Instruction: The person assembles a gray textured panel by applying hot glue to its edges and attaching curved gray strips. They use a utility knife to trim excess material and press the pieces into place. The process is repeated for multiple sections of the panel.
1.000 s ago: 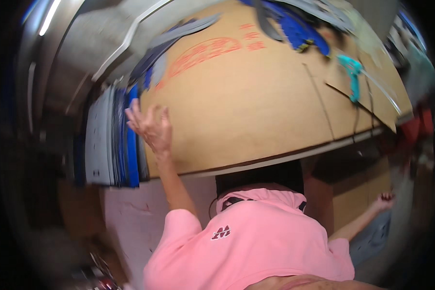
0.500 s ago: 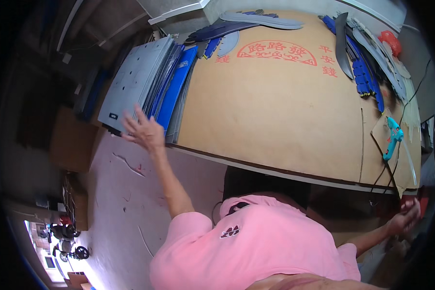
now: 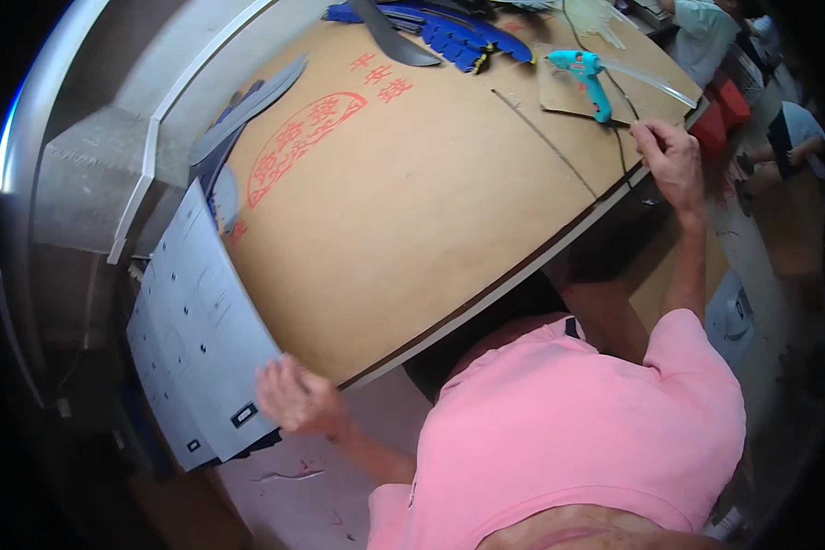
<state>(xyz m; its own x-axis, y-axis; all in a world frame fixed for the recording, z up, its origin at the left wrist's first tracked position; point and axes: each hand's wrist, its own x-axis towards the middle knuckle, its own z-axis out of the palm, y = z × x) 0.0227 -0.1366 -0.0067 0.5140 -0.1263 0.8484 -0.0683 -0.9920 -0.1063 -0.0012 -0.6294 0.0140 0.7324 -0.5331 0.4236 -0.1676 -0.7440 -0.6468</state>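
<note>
My left hand (image 3: 298, 396), slightly blurred, is at the near edge of a large light-grey sheet (image 3: 202, 312) with small dark holes and black label-like patches. Its fingers are closed on that edge, close to the table's front left corner. My right hand (image 3: 676, 170) is raised at the right end of the table, fingers curled together beside a thin black cord (image 3: 624, 151). Whatever it may hold is too small to make out. Just beyond it, a turquoise glue gun (image 3: 588, 81) with a clear glue stick rests on a piece of board.
The brown-topped table (image 3: 385, 238) bears red printing. Blue and dark-grey curved pieces (image 3: 458, 41) lie along its far side, and more grey ones (image 3: 252, 105) at the far left. Right of the table are a red object (image 3: 726, 115) and other people (image 3: 706, 41).
The view has turned toward the right. My left hand, spread before, is now closed at the grey sheet, which covers the blue sheets. My right hand has risen to the table edge.
</note>
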